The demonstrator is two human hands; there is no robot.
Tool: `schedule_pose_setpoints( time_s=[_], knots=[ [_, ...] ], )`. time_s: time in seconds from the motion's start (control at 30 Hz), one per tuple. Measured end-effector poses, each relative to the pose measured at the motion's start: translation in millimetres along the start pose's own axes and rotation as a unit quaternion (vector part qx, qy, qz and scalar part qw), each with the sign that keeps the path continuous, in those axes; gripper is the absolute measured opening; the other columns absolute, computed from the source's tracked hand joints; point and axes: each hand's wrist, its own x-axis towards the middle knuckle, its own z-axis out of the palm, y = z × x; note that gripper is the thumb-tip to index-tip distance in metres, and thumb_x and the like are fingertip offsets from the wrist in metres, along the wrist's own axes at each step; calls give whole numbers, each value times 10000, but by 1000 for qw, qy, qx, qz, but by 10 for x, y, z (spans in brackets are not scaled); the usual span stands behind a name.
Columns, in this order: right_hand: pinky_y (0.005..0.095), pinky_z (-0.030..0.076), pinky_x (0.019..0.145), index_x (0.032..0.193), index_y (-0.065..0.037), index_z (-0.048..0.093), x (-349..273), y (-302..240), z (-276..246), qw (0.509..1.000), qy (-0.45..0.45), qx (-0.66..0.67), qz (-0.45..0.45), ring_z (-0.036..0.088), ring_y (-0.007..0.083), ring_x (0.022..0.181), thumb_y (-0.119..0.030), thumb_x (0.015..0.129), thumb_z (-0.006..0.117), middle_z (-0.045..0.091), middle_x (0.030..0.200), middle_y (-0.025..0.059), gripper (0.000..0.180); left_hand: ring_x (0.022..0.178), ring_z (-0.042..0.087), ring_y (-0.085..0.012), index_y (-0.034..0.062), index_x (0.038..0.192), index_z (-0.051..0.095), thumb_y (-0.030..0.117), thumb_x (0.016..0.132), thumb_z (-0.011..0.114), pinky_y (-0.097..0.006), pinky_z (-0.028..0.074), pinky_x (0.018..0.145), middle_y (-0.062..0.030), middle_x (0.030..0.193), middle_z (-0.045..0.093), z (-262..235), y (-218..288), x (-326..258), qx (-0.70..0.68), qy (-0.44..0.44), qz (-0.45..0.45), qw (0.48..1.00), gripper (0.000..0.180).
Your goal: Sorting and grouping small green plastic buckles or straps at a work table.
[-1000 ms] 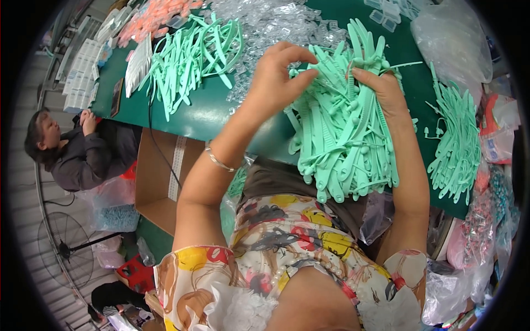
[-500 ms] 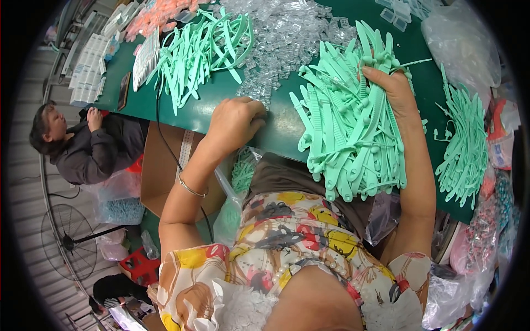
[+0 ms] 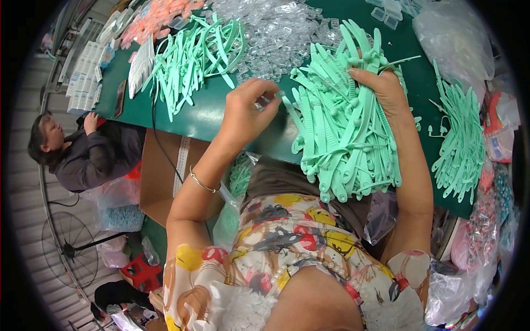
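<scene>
So the right hand is curled around the upper right edge of a big heap of mint green straps, thumb lying over the top, pretty much a closed grip. That heap sits at the near edge of the green surface, right in front of the person, and some straps poke out over the edge. The left hand is just left of it, thumb and index finger pinched nearly together with what looks like a little clear piece at the tips, right by the end of one strap. Can't tell its exact shape, it's tiny.

Other stuff around: a messy pile of clear plastic bits further back, a looser bunch of green straps off to the left, and another bunch on the far right. There's orange stuff at the back left and a clear plastic bag at the back right. A co-worker in a dark top is over on the left, beside an open cardboard box
</scene>
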Motion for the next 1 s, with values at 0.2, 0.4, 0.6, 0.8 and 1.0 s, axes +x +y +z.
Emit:
schedule_pose_setpoints(
  time_s=[0.2, 0.4, 0.6, 0.8, 1.0],
  knots=[
    [257, 463, 761, 1131, 5, 539, 5, 39, 28, 1000, 11, 15, -11, 588, 138, 841, -55, 714, 696, 618, 963, 77, 450, 692, 608, -133, 18, 870, 652, -9, 717, 646, -243, 520, 625, -71, 820, 605, 333, 99, 390, -112, 51, 36, 992, 155],
    [243, 458, 724, 1092, -1, 556, 35, 61, -29, 999, -13, -31, -29, 578, 117, 800, -66, 721, 691, 625, 926, 54, 400, 799, 586, -106, 25, 907, 633, 3, 758, 634, -211, 492, 661, -48, 937, 589, 495, 213, 599, -149, 24, 35, 988, 151],
    [238, 450, 696, 1062, -18, 578, 24, 30, -2, 998, -30, -32, -37, 567, 107, 767, -72, 726, 688, 621, 903, 34, 358, 752, 599, -105, 33, 917, 622, -1, 747, 654, -216, 479, 620, -44, 867, 632, 573, 244, 655, -116, 45, 85, 989, 177],
    [240, 454, 691, 1016, -26, 569, 25, 10, 1, 999, -37, -23, -28, 570, 114, 765, -94, 718, 706, 611, 872, 38, 335, 658, 621, -178, 47, 850, 606, 1, 701, 677, -270, 470, 517, -72, 784, 622, 614, 291, 692, -67, 97, 161, 980, 172],
    [235, 451, 682, 971, -31, 597, 34, -13, -13, 997, -54, -43, -20, 566, 106, 745, -101, 724, 697, 609, 846, 23, 276, 691, 626, -162, 53, 883, 620, -30, 685, 682, -242, 469, 570, -66, 819, 643, 613, 308, 698, 13, 114, 198, 973, 224]
  ],
)
